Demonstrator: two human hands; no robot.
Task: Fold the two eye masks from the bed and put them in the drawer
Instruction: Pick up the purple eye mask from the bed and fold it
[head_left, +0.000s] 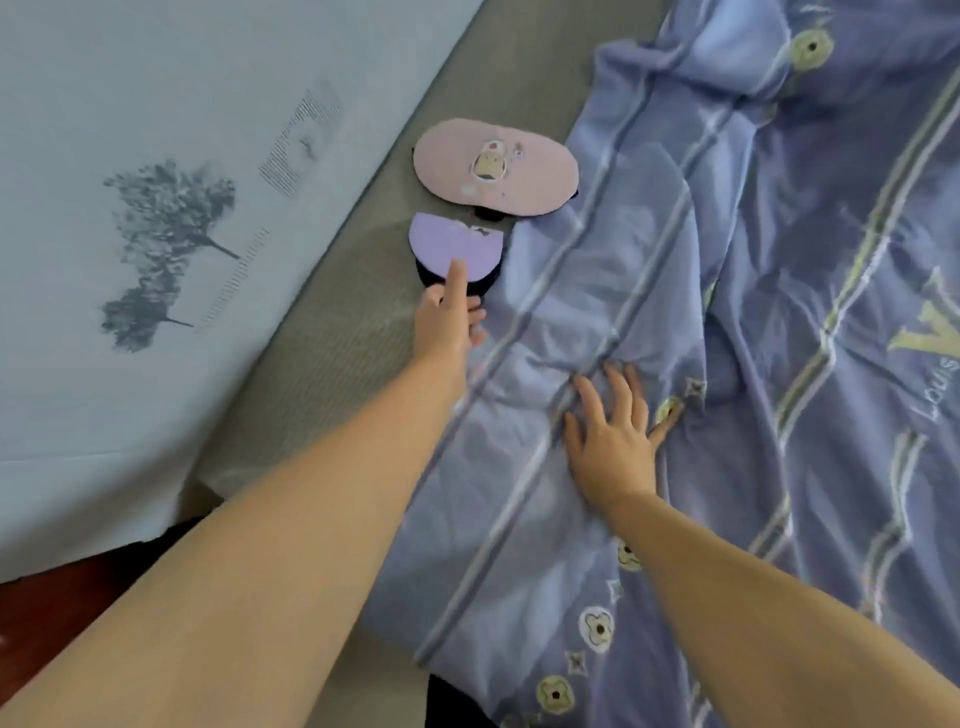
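A pink eye mask (496, 167) with a cartoon print lies flat and unfolded on the grey bed sheet (332, 374). Just in front of it sits a purple eye mask (451, 249), folded in half with its dark underside showing below. My left hand (451, 317) reaches to the purple mask; its index finger presses on the mask's near edge and the other fingers curl at its dark lower side. My right hand (613, 423) rests flat with fingers spread on the blue striped quilt (753, 312), apart from both masks. No drawer is in view.
The rumpled blue quilt covers the right half of the bed. A pale wall (156, 208) with a grey tree print runs along the left edge of the bed. A strip of dark red floor (62, 618) shows at the lower left.
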